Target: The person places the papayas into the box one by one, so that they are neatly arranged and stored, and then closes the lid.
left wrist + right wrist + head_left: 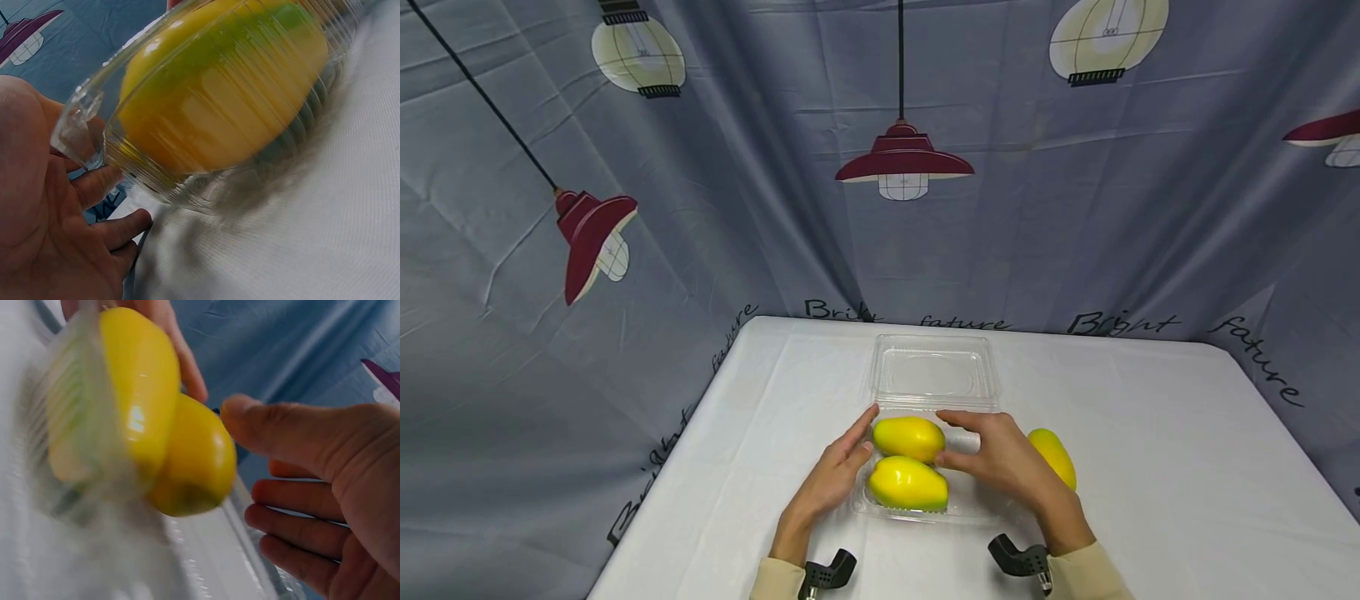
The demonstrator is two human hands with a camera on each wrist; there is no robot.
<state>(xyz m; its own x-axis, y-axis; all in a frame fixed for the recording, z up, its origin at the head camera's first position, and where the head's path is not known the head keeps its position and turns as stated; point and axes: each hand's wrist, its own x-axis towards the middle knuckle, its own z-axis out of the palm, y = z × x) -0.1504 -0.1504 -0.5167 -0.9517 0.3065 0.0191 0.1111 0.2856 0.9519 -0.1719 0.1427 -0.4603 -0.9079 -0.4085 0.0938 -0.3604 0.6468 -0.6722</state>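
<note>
Two yellow mangoes with greenish patches, a rear mango [908, 438] and a front mango [907, 484], lie one behind the other in the left half of a clear plastic clamshell box [970, 510]. My left hand [833, 477] rests along the box's left side, fingers extended; in the left wrist view the hand [59, 206] is at the box's corner. My right hand [1000, 450] is over the box's right half with thumb and fingers apart. In the right wrist view its thumb [275, 428] is beside the rear mango's end [199, 456]; whether they touch I cannot tell.
The box's hinged lid [934, 372] lies folded back toward the table's far edge. A third mango [1054, 457] is on the white-covered table [1165, 467], partly hidden behind my right wrist. Grey-blue curtains [1000, 233] with printed lamps hang around the table.
</note>
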